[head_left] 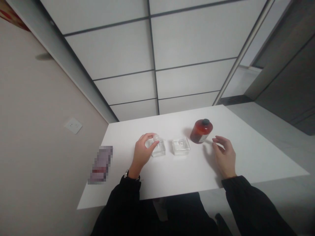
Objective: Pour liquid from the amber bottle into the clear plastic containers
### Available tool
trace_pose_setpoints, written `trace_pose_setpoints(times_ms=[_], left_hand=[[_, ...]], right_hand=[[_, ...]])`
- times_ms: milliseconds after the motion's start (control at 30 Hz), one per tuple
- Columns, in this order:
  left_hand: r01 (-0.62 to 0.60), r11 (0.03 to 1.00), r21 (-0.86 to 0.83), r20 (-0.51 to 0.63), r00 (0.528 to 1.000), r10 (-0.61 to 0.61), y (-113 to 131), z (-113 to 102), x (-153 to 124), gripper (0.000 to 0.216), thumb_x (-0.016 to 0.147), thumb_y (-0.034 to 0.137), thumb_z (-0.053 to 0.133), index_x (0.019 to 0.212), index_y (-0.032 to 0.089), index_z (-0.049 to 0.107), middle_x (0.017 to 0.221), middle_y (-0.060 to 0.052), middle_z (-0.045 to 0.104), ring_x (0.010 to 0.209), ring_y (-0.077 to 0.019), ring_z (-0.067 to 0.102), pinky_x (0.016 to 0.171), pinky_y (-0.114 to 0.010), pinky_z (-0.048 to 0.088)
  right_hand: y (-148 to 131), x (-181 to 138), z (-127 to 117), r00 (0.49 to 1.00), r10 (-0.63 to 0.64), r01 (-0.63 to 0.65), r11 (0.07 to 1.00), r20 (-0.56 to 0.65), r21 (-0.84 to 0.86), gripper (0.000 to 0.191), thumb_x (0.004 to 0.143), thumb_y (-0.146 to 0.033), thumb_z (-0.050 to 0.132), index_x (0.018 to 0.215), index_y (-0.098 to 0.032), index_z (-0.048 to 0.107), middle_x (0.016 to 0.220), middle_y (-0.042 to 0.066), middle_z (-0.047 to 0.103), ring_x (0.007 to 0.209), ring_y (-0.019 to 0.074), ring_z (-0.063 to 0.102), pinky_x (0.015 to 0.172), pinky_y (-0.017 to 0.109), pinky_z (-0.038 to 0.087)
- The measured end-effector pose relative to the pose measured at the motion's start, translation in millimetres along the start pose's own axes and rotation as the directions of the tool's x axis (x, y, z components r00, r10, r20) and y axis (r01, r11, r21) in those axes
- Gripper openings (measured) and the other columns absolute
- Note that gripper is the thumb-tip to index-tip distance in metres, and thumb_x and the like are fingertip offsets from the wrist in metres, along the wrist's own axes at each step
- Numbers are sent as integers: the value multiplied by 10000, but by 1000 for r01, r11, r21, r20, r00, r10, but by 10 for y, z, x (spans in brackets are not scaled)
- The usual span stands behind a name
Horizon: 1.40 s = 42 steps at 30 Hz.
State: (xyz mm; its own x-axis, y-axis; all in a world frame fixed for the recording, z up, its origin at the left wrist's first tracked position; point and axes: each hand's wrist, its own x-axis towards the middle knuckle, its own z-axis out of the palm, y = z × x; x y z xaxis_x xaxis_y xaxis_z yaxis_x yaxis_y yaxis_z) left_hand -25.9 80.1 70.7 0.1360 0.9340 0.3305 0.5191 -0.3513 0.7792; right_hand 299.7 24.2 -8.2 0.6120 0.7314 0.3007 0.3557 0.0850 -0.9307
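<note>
My left hand (143, 150) pinches a small clear round stopper (156, 137) between thumb and fingertips. It is held at the top of a square glass bottle (159, 151); whether the two touch I cannot tell. Just right of that stands a second square clear glass container (181, 147), low and thick-walled. An amber bottle (201, 131) with a black cap and a pale label stands upright farther right. Beside it, my right hand (224, 154) hovers with curved fingers apart from the thumb, holding nothing.
All of this stands on a white table (169, 182) whose near edge is close to my body. A blurred-out flat object (100, 164) lies at the left edge. Behind are white panelled doors (182, 78); a wall with a socket (73, 126) is on the left.
</note>
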Motion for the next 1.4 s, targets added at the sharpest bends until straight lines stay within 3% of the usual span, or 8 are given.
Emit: trace_pose_setpoints(times_ms=[367, 533, 667, 800, 900, 1033, 1167, 1400], left_hand=[[-12, 999, -36, 64, 998, 14, -223, 119, -85, 204, 917, 278, 690, 1109, 218, 650, 1358, -97, 703, 1316, -259, 631, 1186, -437, 432], [7, 1000, -2, 182, 983, -7, -348, 119, -123, 586, 835, 321, 800, 1361, 219, 562, 1474, -129, 607, 1415, -292, 545, 1221, -471, 391], [17, 1000, 24, 224, 974, -22, -434, 125, -144, 620, 804, 328, 831, 1359, 228, 575, 1446, -127, 617, 1394, -308, 556, 1201, -486, 412], [21, 1000, 21, 250, 968, -26, -423, 112, -189, 639, 788, 337, 851, 1360, 246, 581, 1405, -106, 632, 1337, -299, 596, 1121, -456, 492], [17, 1000, 12, 258, 966, -19, -366, 96, -258, 671, 761, 318, 874, 1357, 243, 576, 1389, -101, 635, 1317, -296, 603, 1128, -449, 481], [50, 998, -38, 264, 964, -39, -303, 99, -355, 606, 739, 309, 882, 1260, 210, 588, 1270, -101, 676, 1212, -295, 646, 1090, -446, 492], [76, 993, -87, 275, 960, -49, -289, 118, -409, 578, 785, 321, 824, 1283, 224, 548, 1269, -89, 688, 1181, -294, 665, 1048, -444, 513], [86, 996, -14, 294, 953, -78, -279, 104, -398, 568, 761, 347, 846, 1228, 234, 542, 1213, -68, 695, 1132, -301, 672, 993, -432, 522]], right_hand=[[-41, -19, -2, 997, -64, 63, 997, -35, -35, 327, 859, -430, 647, 1099, -209, 658, 1015, 82, 704, 975, 260, 689, 880, 481, 588], [-28, -24, 4, 996, -78, 76, 996, -40, -44, 310, 881, -433, 631, 1099, -216, 657, 998, 72, 704, 955, 250, 697, 862, 466, 595], [-39, -30, -5, 991, -128, 125, 989, -44, -75, 283, 894, -416, 607, 1092, -220, 655, 976, 64, 701, 929, 245, 702, 839, 461, 608], [-252, -110, -17, 970, -242, 236, 965, -34, -117, 222, 889, -392, 608, 1026, -226, 662, 987, 88, 712, 918, 269, 706, 877, 508, 600], [-593, -234, 48, 932, -340, 353, 930, 122, -104, 140, 906, -372, 630, 964, -260, 690, 956, 77, 743, 922, 279, 719, 899, 493, 596], [-1068, -384, 339, 665, -542, 575, 811, 513, 111, 194, 987, -287, 602, 1168, -258, 668, 1140, 80, 762, 1061, 263, 727, 971, 464, 583], [-1309, -399, 728, 395, -518, 628, 755, 759, 188, 408, 982, -303, 653, 1381, -256, 582, 1358, 106, 688, 1251, 275, 659, 1039, 463, 555], [-1555, -117, 992, 115, -350, 717, 677, 930, 166, 199, 967, -127, 632, 1140, -213, 677, 1136, 72, 742, 1050, 249, 711, 911, 377, 542]])
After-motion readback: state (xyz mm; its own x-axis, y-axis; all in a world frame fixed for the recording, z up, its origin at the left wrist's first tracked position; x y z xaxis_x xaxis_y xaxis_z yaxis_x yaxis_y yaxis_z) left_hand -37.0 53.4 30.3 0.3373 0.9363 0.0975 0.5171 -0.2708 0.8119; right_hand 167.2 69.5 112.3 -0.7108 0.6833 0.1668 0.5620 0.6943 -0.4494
